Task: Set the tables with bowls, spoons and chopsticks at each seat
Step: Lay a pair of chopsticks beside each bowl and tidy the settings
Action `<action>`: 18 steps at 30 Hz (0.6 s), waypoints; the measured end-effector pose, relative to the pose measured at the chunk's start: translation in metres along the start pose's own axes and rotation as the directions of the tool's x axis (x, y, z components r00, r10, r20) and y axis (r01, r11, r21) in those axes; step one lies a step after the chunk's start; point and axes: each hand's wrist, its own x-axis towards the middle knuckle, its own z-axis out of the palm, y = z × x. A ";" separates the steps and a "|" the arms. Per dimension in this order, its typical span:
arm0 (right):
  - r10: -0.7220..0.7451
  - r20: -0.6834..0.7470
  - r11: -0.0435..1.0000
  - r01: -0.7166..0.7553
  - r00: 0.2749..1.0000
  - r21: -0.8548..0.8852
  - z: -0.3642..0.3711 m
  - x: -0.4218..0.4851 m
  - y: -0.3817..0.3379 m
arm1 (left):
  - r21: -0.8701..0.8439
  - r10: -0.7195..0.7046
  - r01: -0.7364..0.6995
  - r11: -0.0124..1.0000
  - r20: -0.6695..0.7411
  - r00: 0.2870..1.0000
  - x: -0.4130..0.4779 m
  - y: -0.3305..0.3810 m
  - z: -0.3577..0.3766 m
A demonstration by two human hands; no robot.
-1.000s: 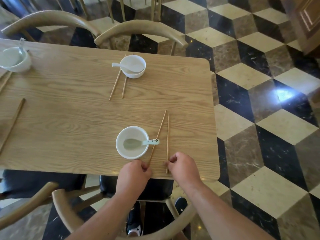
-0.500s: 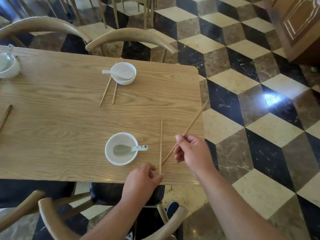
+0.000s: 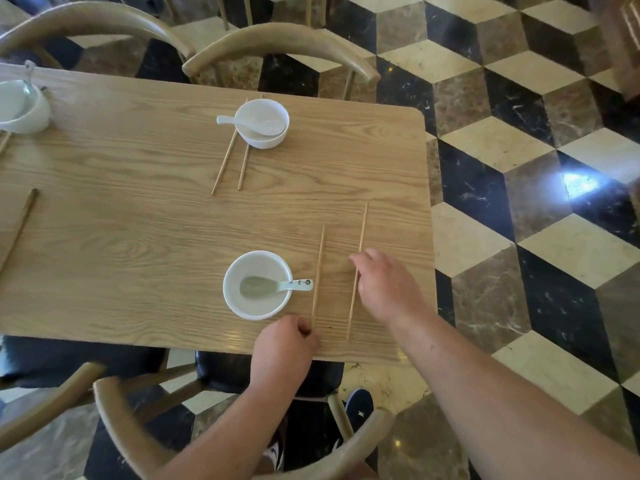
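Note:
On the wooden table [image 3: 138, 220] a white bowl [image 3: 242, 311] stands at the near seat, a pale spoon [image 3: 273, 287] lying in it with its handle pointing right. Two wooden chopsticks lie to its right, roughly parallel. My left hand [image 3: 282, 344] pinches the near end of the left chopstick [image 3: 318, 268] at the table edge. My right hand [image 3: 384, 289] lies over the middle of the right chopstick [image 3: 363, 230], fingers still on it. At the far seat stands another bowl [image 3: 265, 142] with a white spoon [image 3: 239, 122] and a pair of chopsticks [image 3: 227, 161].
A third bowl [image 3: 26, 116] stands at the far left edge, and one more chopstick [image 3: 19, 226] lies at the left. Curved wooden chairs stand at the near side [image 3: 114, 410] and far side [image 3: 284, 39]. Chequered marble floor [image 3: 519, 237] lies to the right.
My right hand lifted one chopstick off the table, swung it out to the right, and has laid it down parallel to the other. My left hand stayed on the left chopstick's near end.

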 end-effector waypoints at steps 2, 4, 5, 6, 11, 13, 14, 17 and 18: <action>0.064 0.003 0.997 -0.064 0.998 0.053 0.002 0.001 -0.006 | -0.065 -0.009 0.011 0.998 0.022 1.000 0.004 -0.007 -0.005; 0.182 -0.019 0.971 -0.176 0.983 0.159 0.004 -0.009 -0.012 | -0.126 -0.005 0.011 0.992 0.051 0.999 0.003 -0.009 -0.009; 0.248 -0.018 0.946 -0.238 0.968 0.221 0.007 -0.016 -0.015 | -0.143 0.000 0.009 0.990 0.060 0.998 0.003 -0.010 -0.010; 0.310 0.006 0.912 -0.299 0.951 0.280 0.010 -0.023 -0.019 | -0.153 0.003 0.006 0.988 0.064 0.998 0.003 -0.011 -0.010; 0.448 0.161 0.792 -0.473 0.880 0.386 0.039 -0.043 -0.034 | -0.144 -0.005 0.016 0.989 0.077 0.997 0.007 -0.012 -0.010; 0.480 0.188 0.747 -0.512 0.857 0.425 0.044 -0.042 -0.041 | -0.169 -0.011 0.025 0.985 0.088 0.996 0.008 -0.013 -0.011; 0.482 0.209 0.731 -0.522 0.851 0.440 0.045 -0.041 -0.044 | -0.184 -0.014 0.031 0.982 0.094 0.995 0.009 -0.013 -0.012; 0.460 0.264 0.711 -0.530 0.848 0.462 0.052 -0.037 -0.055 | -0.179 -0.002 0.019 0.984 0.096 0.995 0.010 -0.013 -0.012; 0.456 0.282 0.696 -0.535 0.844 0.478 0.054 -0.036 -0.059 | -0.178 0.002 0.016 0.984 0.096 0.995 0.011 -0.013 -0.011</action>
